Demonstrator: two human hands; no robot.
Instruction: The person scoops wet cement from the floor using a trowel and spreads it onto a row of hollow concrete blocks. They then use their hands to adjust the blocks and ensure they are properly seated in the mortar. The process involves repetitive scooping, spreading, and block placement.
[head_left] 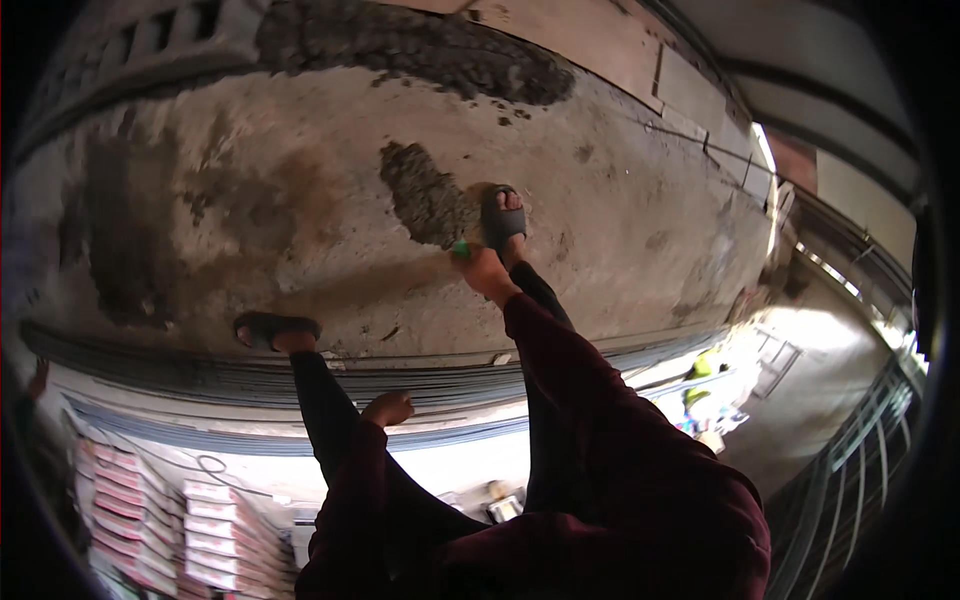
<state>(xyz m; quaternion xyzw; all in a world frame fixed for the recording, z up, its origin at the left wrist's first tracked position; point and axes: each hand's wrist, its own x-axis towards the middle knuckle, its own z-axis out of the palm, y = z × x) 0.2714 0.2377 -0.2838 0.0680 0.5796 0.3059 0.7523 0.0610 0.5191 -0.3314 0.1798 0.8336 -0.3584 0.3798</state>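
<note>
My right hand [485, 272] is closed around a small green handle [460, 248], close to my right foot; the rest of the tool is blurred, so its kind cannot be told. Just beyond the handle, a lumpy grey patch of what looks like wet mortar [425, 192] lies on the concrete floor [600, 240]. My left hand [388, 408] hangs beside my left leg with its fingers curled in, and nothing shows in it.
A long dark mortar heap [420, 48] runs along the far side. My feet wear dark sandals [503, 220]. Long grey bars [420, 385] lie across behind my feet. Stacked boxes [215, 535] stand at lower left, a metal railing [850, 480] at lower right.
</note>
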